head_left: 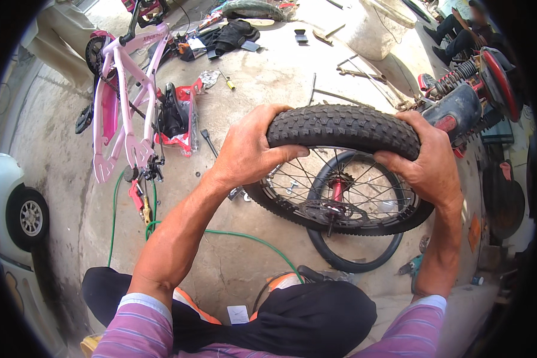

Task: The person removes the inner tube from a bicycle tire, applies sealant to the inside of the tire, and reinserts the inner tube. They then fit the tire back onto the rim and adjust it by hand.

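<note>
A bicycle wheel (347, 126) with a knobby black tire, dark spokes and a red hub is held up in front of me. On the tire's upper left, my left hand (258, 143) has its thumb on the sidewall and its fingers over the tread. My right hand (425, 158) grips the upper right in the same way, thumb inward. The fingertips of both hands are mostly hidden behind the tire. Behind and below the wheel, a black inner tube or tire (355, 262) lies on the concrete, partly seen through the spokes.
A pink bicycle frame (122, 89) stands at left. A green hose (250, 237) crosses the floor near an air gun (142, 203). Tools and dark cloth (232, 37) lie farther off. At right are a motorcycle's rear (459, 107) and a drill (410, 265); a white car (9, 173) stands left.
</note>
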{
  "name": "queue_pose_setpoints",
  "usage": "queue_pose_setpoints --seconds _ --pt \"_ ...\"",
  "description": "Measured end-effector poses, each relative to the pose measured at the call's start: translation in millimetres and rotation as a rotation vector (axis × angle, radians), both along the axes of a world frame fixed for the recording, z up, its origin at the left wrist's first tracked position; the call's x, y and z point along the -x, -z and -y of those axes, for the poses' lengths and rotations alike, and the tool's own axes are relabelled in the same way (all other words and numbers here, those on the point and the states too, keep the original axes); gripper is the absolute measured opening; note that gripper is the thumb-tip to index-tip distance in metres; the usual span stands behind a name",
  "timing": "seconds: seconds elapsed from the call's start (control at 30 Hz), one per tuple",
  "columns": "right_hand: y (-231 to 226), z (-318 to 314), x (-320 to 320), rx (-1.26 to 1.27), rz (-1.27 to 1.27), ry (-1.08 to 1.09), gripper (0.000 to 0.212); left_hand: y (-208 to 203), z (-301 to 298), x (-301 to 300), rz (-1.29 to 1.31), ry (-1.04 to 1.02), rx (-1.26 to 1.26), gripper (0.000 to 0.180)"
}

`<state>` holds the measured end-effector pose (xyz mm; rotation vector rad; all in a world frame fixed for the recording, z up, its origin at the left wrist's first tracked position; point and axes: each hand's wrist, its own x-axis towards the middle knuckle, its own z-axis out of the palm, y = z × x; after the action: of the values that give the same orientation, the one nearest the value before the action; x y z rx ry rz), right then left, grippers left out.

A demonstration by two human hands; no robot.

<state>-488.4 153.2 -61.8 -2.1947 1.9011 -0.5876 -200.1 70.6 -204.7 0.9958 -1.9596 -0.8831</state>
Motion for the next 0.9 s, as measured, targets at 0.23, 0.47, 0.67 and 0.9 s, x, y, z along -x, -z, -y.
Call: queue_pose_setpoints --seconds 0.23,0.47,0.67,0.9 --pt "-3 -14 -2 0.017 -0.05 0.046 0.066 -11 21 -10 -0.041 0.221 -0.304 0.053" --pt "-15 -35 -10 0.096 -0.06 0.007 0.065 -40 11 -18 -0.015 0.271 -0.262 0.047" --pt "-45 -46 -27 0.074 -0.038 -0.03 0.051 -145 -7 7 0.271 0.286 0.085 0.044" --pt "6 -13 -30 0.191 0.085 -0.187 0.046 -121 14 33 0.264 0.367 0.314 0.063"
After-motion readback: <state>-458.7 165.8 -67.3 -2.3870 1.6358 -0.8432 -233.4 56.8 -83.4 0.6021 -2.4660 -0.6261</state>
